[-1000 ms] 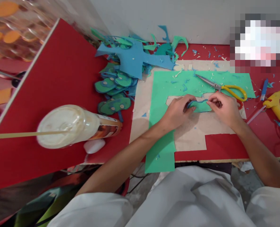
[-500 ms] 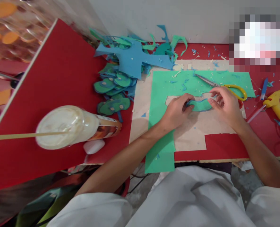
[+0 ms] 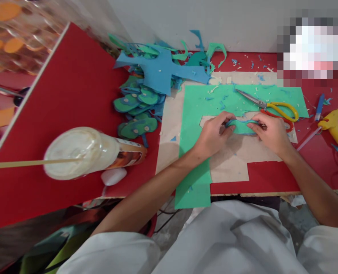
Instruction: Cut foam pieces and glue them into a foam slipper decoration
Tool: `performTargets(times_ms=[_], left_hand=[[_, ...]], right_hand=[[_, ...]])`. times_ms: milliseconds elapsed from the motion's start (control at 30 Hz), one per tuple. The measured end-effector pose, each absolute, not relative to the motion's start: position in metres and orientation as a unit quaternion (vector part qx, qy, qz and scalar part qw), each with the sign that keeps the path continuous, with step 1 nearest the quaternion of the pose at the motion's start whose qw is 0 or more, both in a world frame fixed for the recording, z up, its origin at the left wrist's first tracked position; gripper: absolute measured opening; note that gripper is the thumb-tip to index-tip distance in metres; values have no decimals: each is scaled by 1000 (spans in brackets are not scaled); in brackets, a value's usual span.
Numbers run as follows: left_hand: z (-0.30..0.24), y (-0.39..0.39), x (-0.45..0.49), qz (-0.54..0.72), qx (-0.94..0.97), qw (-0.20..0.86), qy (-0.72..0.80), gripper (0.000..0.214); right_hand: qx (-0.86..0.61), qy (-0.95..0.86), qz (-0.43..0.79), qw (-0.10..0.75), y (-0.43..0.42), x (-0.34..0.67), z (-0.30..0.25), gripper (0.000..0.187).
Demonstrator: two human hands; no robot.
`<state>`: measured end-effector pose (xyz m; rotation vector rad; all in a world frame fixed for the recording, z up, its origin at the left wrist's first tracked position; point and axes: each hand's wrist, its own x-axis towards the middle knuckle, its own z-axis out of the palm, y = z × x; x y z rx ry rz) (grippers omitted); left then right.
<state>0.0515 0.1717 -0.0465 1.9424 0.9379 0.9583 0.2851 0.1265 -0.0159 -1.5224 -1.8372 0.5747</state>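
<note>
A small green foam sandal shape point(image 3: 241, 128) with a blue strap along its top lies on the beige board point(image 3: 231, 160). My left hand point(image 3: 213, 133) pinches its left end with closed fingers. Its right end is pinched by my right hand point(image 3: 271, 133), fingers curled, pressing the strap down. A large green foam sheet point(image 3: 197, 114) with a rectangular cut-out surrounds the spot where both hands work.
Yellow-handled scissors point(image 3: 271, 106) lie just behind my right hand. A yellow glue gun point(image 3: 334, 125) and a blue pen point(image 3: 318, 107) sit at the right. Finished foam sandals point(image 3: 137, 110) and blue and green scraps point(image 3: 163, 68) are piled at the left; a lidded cup with straw point(image 3: 83, 152) stands nearer.
My right hand lifted off towards the scissors, then came back down onto the right end of the sandal piece. The left hand kept its pinch and barely moved.
</note>
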Motion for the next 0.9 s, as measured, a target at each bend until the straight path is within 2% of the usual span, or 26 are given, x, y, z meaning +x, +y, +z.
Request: performTargets(times_ms=[200,333,567,700,900], left_hand=[[-43,171,51,366,758,386,378,16],[-42,169,52,377,770,361,366,16],[-39,166,53,418,799,294,317,14],[-39,167,53,397,804,305,322,20],[-43,165,54,382,805,322,321,8]], right_hand=[[-588,-694,228,346,128,285,-18,35],[-560,-695,252,374,131,284,-18,40],[-552,-713,270,337,130,281,-15,43],[-550,-714,267,341,128,279,-12,42],[-539,-722,277,333,126,277,-7,43]])
